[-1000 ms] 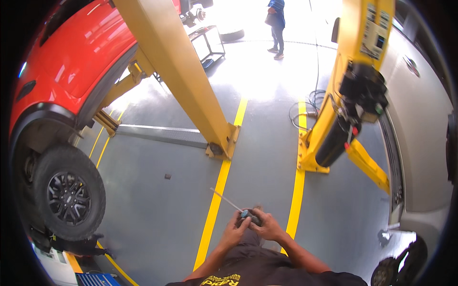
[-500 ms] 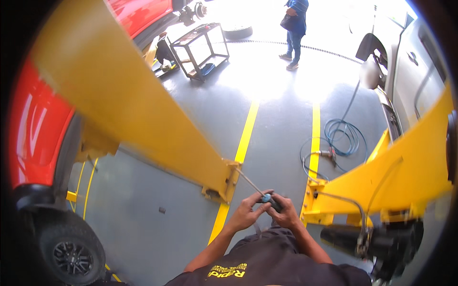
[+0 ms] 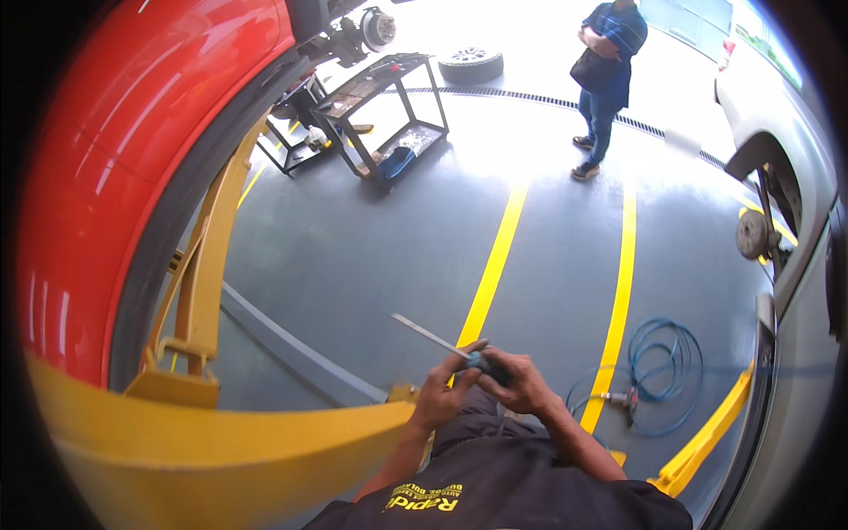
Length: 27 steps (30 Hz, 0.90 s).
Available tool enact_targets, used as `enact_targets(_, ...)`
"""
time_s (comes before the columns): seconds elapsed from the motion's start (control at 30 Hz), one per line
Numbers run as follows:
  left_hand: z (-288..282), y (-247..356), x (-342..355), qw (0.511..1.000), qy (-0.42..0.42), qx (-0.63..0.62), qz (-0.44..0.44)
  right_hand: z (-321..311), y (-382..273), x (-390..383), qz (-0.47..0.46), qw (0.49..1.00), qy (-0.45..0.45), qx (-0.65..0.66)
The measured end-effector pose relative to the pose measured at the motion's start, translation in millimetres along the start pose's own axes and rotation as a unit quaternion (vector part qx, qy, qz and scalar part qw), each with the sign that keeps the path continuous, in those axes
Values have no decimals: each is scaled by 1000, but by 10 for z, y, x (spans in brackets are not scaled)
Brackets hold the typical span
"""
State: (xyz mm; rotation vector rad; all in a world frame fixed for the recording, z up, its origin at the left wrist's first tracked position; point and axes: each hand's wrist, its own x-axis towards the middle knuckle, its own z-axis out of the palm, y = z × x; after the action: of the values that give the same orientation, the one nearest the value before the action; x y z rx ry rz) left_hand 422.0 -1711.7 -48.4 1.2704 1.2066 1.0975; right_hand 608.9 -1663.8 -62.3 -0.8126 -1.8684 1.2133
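Note:
In front of my waist, both hands hold a screwdriver (image 3: 431,336). Its long metal shaft points up and to the left, beyond my fingers. The handle is dark with a light blue collar, and much of it is covered by my hands. My left hand (image 3: 439,394) has its fingers closed around the collar end. My right hand (image 3: 523,386) wraps the dark back end of the handle. The shaft's tip touches nothing, with grey floor behind it.
A red car (image 3: 177,115) and yellow lift post (image 3: 265,442) stand left; a silver vehicle (image 3: 799,353) stands right. A blue hose (image 3: 671,322) lies coiled on the floor. Ahead are a metal cart (image 3: 371,93), a wheel (image 3: 471,66) and a standing person (image 3: 605,88).
My view has moved forward between the yellow lift posts, and the cart and person appear closer. The screwdriver stays in both hands. The person's arms are now folded.

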Motion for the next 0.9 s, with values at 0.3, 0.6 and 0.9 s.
enact_targets(0.3,-943,-253,3714,982,164,66,67,-1167,1526,3800,-15,989,-149,15)
enact_targets(0.6,-1195,317,8126,986,-41,137,87,-3194,2847,6710,51,998,13,23)
enact_targets(0.9,-1262,38,12414,962,21,243,126,-5280,4804,10143,36,996,41,77)
